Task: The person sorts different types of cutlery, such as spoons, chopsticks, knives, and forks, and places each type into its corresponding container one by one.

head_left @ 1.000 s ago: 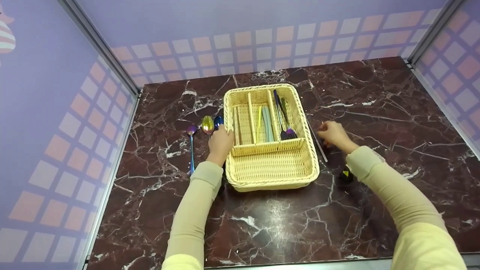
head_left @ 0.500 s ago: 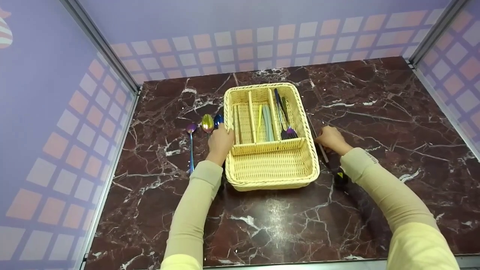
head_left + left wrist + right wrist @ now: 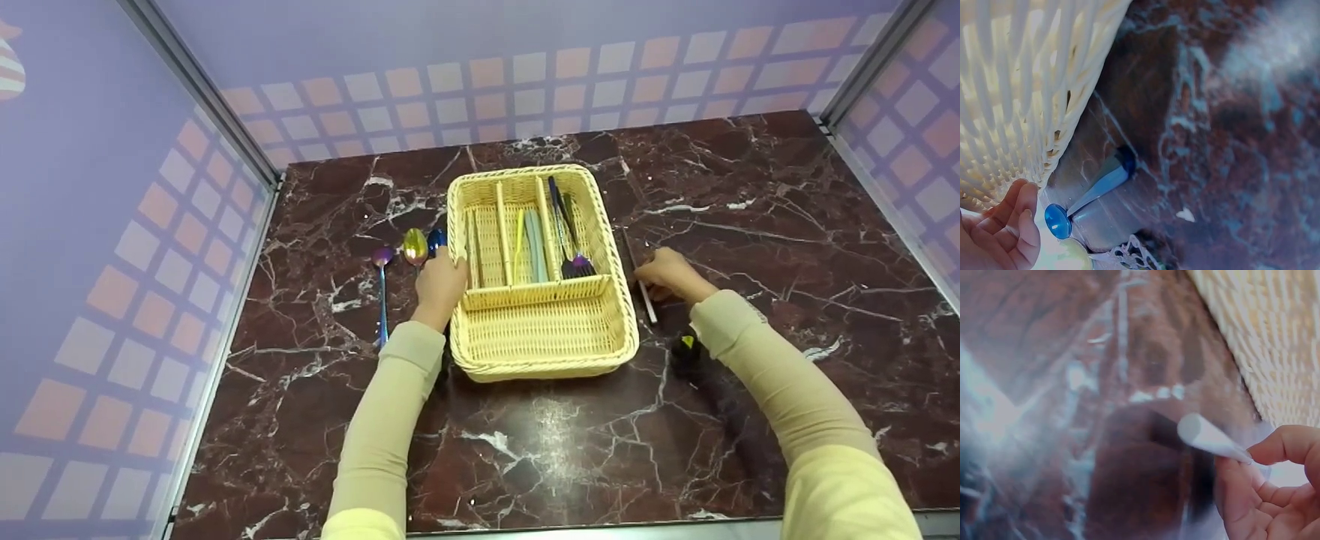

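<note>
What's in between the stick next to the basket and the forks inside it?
The right side of the basket stands between the stick and the forks; the head view shows it.

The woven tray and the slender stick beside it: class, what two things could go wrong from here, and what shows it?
1. The right hand pinches the slender stick close beside the woven tray; lifting it might knock the tray's side.
2. The left hand holds the tray's left rim beside the blue spoon; a slip could nudge that spoon.
</note>
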### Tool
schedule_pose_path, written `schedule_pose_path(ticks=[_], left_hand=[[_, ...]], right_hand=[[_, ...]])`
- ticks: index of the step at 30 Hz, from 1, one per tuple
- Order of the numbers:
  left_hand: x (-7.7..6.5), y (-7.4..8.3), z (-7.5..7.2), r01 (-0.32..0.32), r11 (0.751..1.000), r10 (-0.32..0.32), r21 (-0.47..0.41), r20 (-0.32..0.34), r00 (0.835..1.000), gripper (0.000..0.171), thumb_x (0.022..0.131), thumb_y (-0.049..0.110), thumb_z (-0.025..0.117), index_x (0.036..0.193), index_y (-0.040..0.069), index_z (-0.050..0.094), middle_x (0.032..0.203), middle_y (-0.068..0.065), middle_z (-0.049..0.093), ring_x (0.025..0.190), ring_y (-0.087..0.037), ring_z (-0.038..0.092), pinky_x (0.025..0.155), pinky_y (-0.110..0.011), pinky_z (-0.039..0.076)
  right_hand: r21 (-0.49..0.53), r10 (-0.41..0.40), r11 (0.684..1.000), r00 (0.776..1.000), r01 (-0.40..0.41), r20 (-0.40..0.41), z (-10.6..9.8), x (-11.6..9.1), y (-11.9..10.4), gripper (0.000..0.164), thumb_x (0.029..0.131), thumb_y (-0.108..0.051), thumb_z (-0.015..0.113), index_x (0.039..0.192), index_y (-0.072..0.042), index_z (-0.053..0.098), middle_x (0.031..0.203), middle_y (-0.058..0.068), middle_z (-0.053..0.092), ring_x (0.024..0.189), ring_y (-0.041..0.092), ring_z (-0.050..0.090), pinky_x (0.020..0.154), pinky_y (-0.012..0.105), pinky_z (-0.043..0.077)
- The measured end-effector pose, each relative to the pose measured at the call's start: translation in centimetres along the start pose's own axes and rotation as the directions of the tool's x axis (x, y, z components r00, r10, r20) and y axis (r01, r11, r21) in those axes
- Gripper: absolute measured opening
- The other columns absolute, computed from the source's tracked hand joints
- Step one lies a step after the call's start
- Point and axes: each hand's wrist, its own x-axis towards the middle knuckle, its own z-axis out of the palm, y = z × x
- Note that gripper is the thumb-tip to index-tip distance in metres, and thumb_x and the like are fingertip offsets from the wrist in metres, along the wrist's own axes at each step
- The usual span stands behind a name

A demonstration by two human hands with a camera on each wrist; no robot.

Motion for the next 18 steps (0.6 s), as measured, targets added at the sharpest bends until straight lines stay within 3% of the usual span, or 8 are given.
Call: schedule_pose_path(ticks=[4,9,14,18], left_hand=[[0.0,0.1,0.1,-0.004,1.000,0.004,-0.003,-0.015,1.000,0.048,0.095,0.034,0.040,0.128,0.001,0.046,0.109,-0.022,0.062,0.093,-0.037,0.061,0.079,-0.050,0.046],[0.0,0.1,0.1,-0.007,1.000,0.007,-0.002,-0.023,1.000,0.046,0.095,0.034,0.040,0.126,0.001,0.047,0.106,-0.022,0.063,0.090,-0.037,0.062,0.076,-0.050,0.047],[0.0,0.0,0.1,-0.002,1.000,0.002,0.000,-0.008,1.000,0.047,0.095,0.035,0.039,0.128,0.002,0.046,0.108,-0.021,0.062,0.091,-0.036,0.062,0.078,-0.049,0.047],[0.0,0.0,0.1,0.002,1.000,-0.002,-0.001,0.004,1.000,0.048,0.096,0.035,0.038,0.130,0.003,0.044,0.109,-0.021,0.061,0.092,-0.036,0.061,0.079,-0.049,0.047]], right_hand=[[0.080,0.011,0.997,1.000,-0.012,0.014,-1.1,-0.2,-0.9,0.009,0.078,-0.007,0.049,0.071,-0.002,0.048,0.052,-0.001,0.050,0.042,0.010,0.052,0.045,0.026,0.048],[0.103,-0.032,0.994,0.999,0.032,-0.007,-2.2,-0.4,-3.1,0.010,0.079,-0.007,0.050,0.070,-0.004,0.048,0.049,-0.003,0.047,0.040,0.008,0.049,0.042,0.024,0.045],[0.142,-0.060,0.988,0.998,0.063,-0.026,-2.5,-0.6,-6.6,0.009,0.077,-0.005,0.048,0.068,-0.004,0.049,0.048,-0.003,0.047,0.039,0.008,0.048,0.042,0.024,0.045],[0.210,-0.082,0.974,0.997,0.083,-0.015,-1.8,-0.8,-10.2,0.005,0.079,-0.002,0.047,0.080,-0.002,0.052,0.057,-0.001,0.051,0.044,0.008,0.049,0.044,0.022,0.046]])
